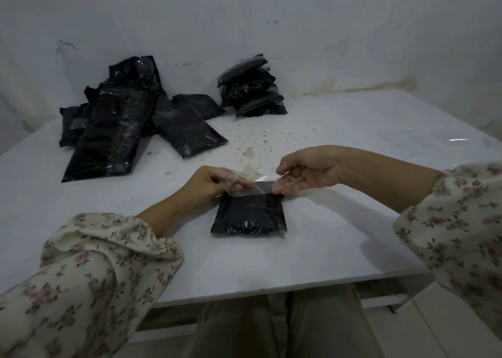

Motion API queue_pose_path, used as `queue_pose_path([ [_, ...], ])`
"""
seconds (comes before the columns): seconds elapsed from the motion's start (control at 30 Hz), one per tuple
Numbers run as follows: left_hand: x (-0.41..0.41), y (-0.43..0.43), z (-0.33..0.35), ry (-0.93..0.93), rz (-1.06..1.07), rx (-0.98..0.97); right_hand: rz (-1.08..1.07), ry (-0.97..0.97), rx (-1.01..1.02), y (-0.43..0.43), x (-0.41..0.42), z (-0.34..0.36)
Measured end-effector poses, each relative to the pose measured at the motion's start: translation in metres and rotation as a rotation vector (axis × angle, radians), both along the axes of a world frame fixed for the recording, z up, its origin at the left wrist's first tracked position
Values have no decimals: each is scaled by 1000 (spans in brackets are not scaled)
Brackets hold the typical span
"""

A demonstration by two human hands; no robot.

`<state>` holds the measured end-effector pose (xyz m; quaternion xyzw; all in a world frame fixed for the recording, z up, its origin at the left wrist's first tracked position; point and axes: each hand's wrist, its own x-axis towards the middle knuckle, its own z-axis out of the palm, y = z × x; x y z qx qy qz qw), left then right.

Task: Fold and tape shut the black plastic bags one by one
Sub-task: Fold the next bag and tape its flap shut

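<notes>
Head view. Taping step: left hand [213, 181] and right hand [307, 174] each pinch 1 end of a clear strip of adhesive tape [258, 185], held taut at the far edge of the small folded black plastic bag [248, 213] on the white table [339, 230]. Next, probably: press the tape flat. The bag looks compact, glossy and creased.

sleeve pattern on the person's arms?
Cream sleeves with a small pink-and-green floral print; the head view shows it.

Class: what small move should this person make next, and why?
Probably lower the clear tape onto the folded bag and press it flat: the left hand and right hand pinch its ends, stretched over the bag's far edge, seemingly not stuck yet.
</notes>
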<state>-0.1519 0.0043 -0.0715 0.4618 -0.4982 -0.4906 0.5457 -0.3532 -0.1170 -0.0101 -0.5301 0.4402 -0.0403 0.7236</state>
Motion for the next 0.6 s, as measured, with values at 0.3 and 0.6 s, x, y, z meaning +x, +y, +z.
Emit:
queue_pose_path([
  [0.3,3,0,3,-45,-44,6,30,54,-87,5,-1,-2],
  [0.6,8,-2,4,-154,-15,-46,-33,20,-50,7,-13,-2],
])
